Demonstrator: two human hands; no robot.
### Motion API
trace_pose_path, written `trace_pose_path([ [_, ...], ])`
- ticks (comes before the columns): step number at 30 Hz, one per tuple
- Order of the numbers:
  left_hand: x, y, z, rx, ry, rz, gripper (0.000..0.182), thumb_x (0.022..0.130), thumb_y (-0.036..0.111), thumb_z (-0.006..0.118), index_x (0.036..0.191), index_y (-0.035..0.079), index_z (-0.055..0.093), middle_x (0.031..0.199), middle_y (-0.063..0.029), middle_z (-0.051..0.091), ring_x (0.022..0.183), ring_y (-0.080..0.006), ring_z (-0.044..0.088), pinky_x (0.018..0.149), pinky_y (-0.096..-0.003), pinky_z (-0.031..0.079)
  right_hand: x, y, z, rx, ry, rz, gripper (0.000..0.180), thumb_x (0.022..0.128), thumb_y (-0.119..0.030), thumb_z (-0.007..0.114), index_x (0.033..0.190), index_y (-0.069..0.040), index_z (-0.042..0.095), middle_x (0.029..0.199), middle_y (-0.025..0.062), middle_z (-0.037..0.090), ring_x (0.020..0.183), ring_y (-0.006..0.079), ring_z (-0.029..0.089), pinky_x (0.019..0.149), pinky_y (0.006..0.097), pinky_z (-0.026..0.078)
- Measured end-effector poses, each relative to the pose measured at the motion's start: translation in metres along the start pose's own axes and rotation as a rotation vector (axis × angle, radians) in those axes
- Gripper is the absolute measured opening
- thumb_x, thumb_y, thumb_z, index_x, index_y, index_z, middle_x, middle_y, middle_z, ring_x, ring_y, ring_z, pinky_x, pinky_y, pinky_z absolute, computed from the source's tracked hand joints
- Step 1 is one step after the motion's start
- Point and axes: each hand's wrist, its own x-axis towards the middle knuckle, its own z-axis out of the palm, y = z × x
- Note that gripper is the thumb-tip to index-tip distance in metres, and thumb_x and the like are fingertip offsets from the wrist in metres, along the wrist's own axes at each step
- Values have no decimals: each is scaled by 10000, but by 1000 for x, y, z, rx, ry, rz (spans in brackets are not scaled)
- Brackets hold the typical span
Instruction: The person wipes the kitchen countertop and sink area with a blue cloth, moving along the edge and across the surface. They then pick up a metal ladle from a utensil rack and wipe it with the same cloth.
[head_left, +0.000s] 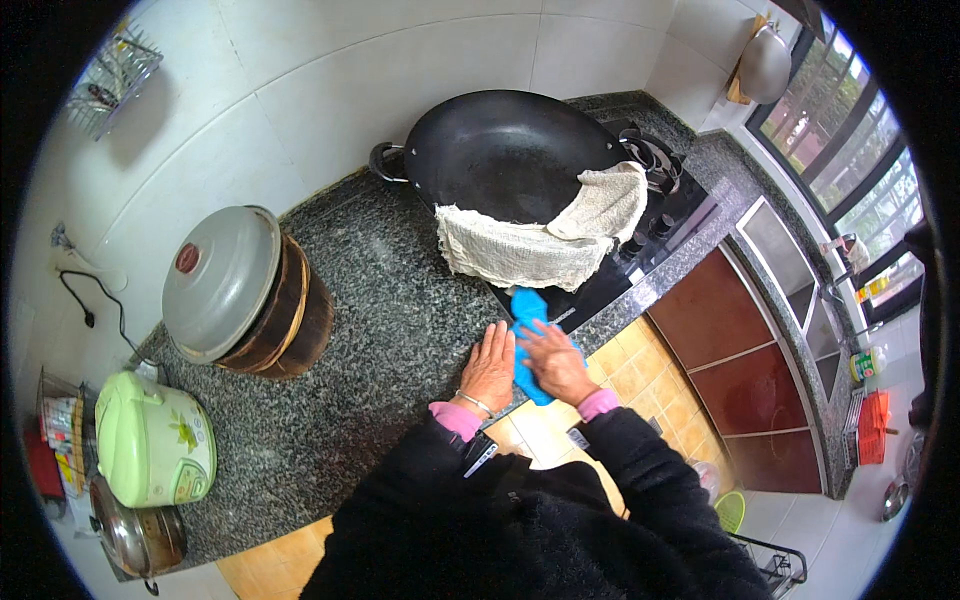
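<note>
A blue cloth (531, 307) lies at the counter's front edge, by the corner of the black glass hob (577, 304). On it rests my right hand (559, 364), fingers spread and slightly blurred; whether it grips the cloth is hidden. Flat on the granite counter (390, 300), beside the cloth's left side, is my left hand (489, 367), holding nothing. Beyond both hands a large black wok (502, 157) sits on the hob. Two off-white cloths, one wide (525, 251) and one smaller (607, 196), drape over its near rim.
Left on the counter stand a wooden steamer bucket (300, 322) with a grey metal lid (225, 285), a green rice cooker (154, 442) and a lidded pot (135, 525). To the right are a sink (780, 247), red cabinet doors (720, 322) and a red plastic basket (872, 427).
</note>
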Motion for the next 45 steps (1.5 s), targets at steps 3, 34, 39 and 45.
trace_pose_path([
  [3,6,-5,-3,-70,34,39,780,861,172,667,1475,-101,270,1578,-281,214,1473,-441,197,1190,-483,234,-14,23,-11,403,136,589,406,891,-225,670,1266,-77,624,1373,158,571,1325,346,478,1087,496,373],
  [34,71,32,23,182,-101,37,1033,813,358,747,1537,-58,140,1627,-247,91,1514,-413,69,1217,-530,82,-60,170,-67,15,254,532,453,853,-166,694,1287,-69,606,1374,137,575,1340,366,459,1122,458,369],
  [39,73,39,19,204,-141,-12,1036,802,336,764,1536,-55,147,1625,-240,98,1509,-415,87,1220,-523,103,-71,170,-64,-107,308,568,471,845,-154,693,1271,10,578,1316,231,573,1310,451,443,1107,504,367],
  [45,74,38,18,224,-152,-7,1035,804,328,769,1533,-59,144,1624,-244,96,1509,-417,86,1218,-528,107,-69,108,-55,102,117,199,490,795,-164,725,1228,29,599,1236,225,605,1271,441,484,1029,545,404],
])
